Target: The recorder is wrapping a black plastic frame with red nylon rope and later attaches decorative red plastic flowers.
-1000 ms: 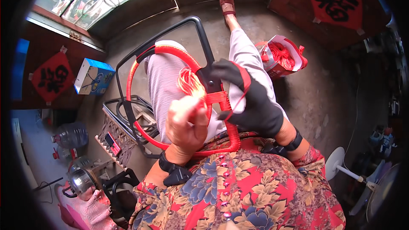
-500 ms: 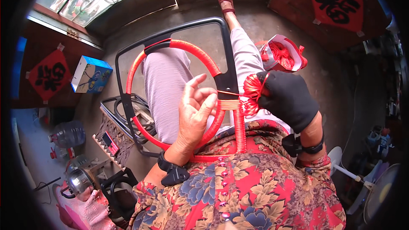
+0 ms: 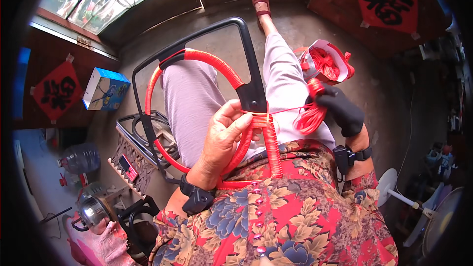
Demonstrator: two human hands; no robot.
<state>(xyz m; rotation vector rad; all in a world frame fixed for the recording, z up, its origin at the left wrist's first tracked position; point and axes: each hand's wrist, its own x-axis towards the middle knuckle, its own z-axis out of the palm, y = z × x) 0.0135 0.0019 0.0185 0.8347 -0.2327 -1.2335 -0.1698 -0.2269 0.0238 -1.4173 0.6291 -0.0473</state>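
Across my lap lies a black metal frame (image 3: 252, 96) with a round ring inside it, much of it wrapped tightly in red cord (image 3: 215, 60). My bare left hand (image 3: 225, 133) pinches the wrapped part where ring and side bar meet, thumb and fingers on the cord there. Off to the right, my right hand (image 3: 341, 110) in a black glove is closed on a bundle of red cord (image 3: 311, 118). A thin strand runs taut from the bundle to the wrapped joint near my left fingertips. The glove hides part of the bundle.
A bag of red cord (image 3: 325, 64) stands on the floor beyond my right hand. At left are a blue box (image 3: 106, 88), another black frame (image 3: 148, 118) with woven strips, a red phone (image 3: 129, 168) and a clear plastic jug (image 3: 80, 156). A white fan (image 3: 394, 192) stands at lower right.
My right hand has moved right and slightly down with the cord bundle, drawing out the strand. My left fingers have closed onto the wrapped joint. The frame has shifted slightly left.
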